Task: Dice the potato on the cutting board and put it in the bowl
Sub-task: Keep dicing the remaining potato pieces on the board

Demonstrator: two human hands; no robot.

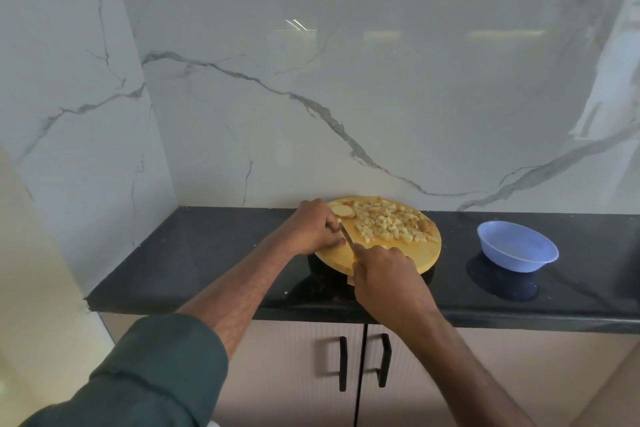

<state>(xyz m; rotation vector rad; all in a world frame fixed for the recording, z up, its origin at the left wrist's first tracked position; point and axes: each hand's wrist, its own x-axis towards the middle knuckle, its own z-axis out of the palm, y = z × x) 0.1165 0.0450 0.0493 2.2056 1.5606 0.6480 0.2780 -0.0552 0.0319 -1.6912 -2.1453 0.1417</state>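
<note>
from the head camera, looking down at a black counter (214, 253) against a white marbled wall (346, 97). a round yellow cutting board (408, 258) lies on the counter close to the wall. my left hand (313, 227) sits at the board's left edge, fingers curled down over something i cannot make out under them. my right hand (384, 270) is wrapped round the handle of a knife (347, 237), at the near edge of the board; the blade runs up and to the left, its tip just beside the fingers of my left hand. a heap of diced potato (388, 222) is spread over the far half of the board, and one round potato slice (343, 210) lies flat at the far left, just beside my left hand. the near half of the board is bare wood. a pale blue bowl (517, 246) stands on the counter to the right, well apart from the board, with no potato in it. my left forearm comes out of a dark green sleeve (149, 374). below the counter are two cupboard doors with black handles (363, 362).
</note>
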